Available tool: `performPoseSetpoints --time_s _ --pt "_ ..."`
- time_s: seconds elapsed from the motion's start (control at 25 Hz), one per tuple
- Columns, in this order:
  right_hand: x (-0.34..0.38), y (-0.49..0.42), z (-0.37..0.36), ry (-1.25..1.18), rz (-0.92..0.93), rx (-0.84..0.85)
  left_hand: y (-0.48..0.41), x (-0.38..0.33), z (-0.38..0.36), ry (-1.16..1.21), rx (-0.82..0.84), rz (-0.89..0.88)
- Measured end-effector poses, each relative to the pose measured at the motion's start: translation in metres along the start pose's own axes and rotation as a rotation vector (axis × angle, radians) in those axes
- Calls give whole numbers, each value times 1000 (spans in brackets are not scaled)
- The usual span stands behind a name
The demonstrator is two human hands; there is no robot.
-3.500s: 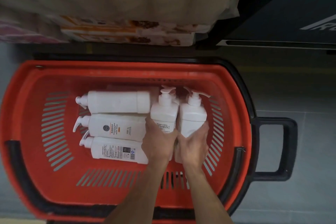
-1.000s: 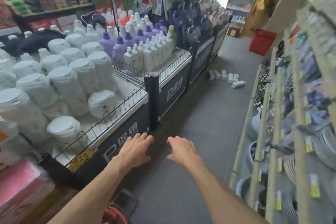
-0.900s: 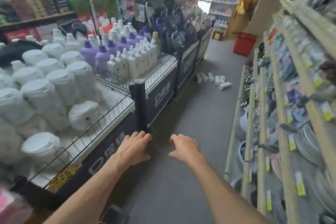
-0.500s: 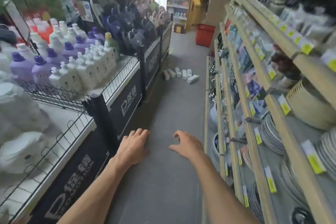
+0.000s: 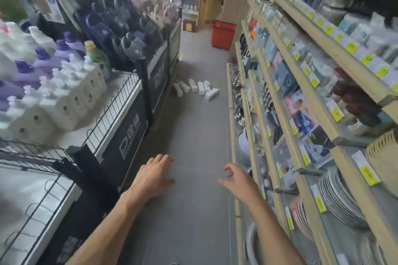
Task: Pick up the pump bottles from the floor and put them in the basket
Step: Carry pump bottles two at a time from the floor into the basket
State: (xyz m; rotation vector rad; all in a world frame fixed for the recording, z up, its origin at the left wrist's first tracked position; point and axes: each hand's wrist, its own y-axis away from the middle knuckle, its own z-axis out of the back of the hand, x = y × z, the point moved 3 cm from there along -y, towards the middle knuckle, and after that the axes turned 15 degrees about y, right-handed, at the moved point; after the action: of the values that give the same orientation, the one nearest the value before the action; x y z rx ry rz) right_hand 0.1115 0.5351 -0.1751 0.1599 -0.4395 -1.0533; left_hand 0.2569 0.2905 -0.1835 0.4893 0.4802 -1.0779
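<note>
Several white pump bottles (image 5: 197,87) lie in a loose row on the grey floor, far ahead down the aisle beside the left display stand. My left hand (image 5: 154,176) and my right hand (image 5: 237,178) are stretched out low in front of me, both empty with fingers apart, well short of the bottles. The red basket that held bottles earlier is out of view. Another red basket (image 5: 222,35) stands at the far end of the aisle.
A black display stand (image 5: 129,142) with wire rails on the left carries white and purple bottles (image 5: 71,92) and slippers. Wooden shelves (image 5: 301,157) with plates and packaged goods line the right. The grey floor (image 5: 193,146) runs between them as a narrow aisle.
I have left the basket where both hands set bottles down. The view has advanced down the aisle, and the bottles on the floor appear nearer. Both hands stay empty.
</note>
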Motion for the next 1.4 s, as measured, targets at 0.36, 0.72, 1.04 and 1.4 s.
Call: performPoseSetpoints --time_s 0.36,0.72,1.04,1.4 --pt "-28 -158 33 -180 -80 -17 -167 51 61 -24 -42 35" --pt "2 -370 118 -7 -3 -47 -382 22 103 -136 -45 -6" --pt "23 -525 187 108 38 -46 -543 21 133 -143 -9 11" --pt "70 -686 246 133 28 -33 -727 45 187 -109 14 -48"
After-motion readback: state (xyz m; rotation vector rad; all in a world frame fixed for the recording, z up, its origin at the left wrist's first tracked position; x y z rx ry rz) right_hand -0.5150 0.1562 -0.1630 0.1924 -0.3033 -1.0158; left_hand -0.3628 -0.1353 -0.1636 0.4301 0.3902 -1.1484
